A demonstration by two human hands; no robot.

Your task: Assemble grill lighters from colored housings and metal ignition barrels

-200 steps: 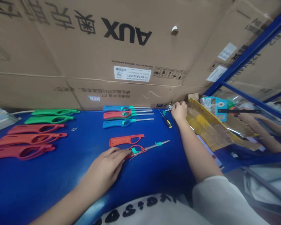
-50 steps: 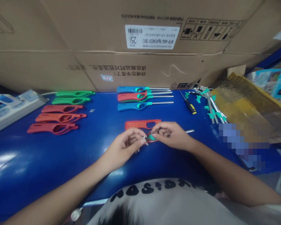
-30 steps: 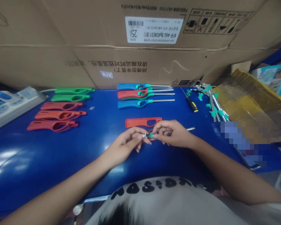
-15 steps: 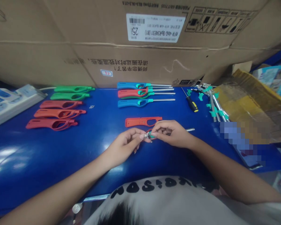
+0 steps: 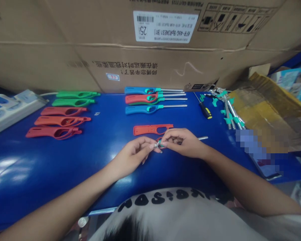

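Lighter barrel [image 5: 203,138] lies crosswise between both hands

Across a long blue workbench [image 5: 65,180], below a wall of stacked cardboard cartons [image 5: 140,63], a person reaches both arms in from the near edge. Red lighter shells [image 5: 57,132] and green lighter shells [image 5: 75,98] lie in rows to the left. Blue lighters [image 5: 150,109] sit toward the far edge, and a bundle of metal barrels [image 5: 228,110] and a yellow-handled screwdriver [image 5: 205,111] lie to the right. An orange half-shell [image 5: 153,129] lies just beyond the hands. Held clear of it, the barrel runs left to right, almost parallel to the near edge, with its tip pointing right, out past the right hand [image 5: 183,142]. That hand is the nearer to the bare metal, its fingers curled closed around the shaft. The left hand [image 5: 132,157] sits at the other end, nearly closed in a pinch by the teal collar [image 5: 161,144]. The fingers hide exactly how it grips
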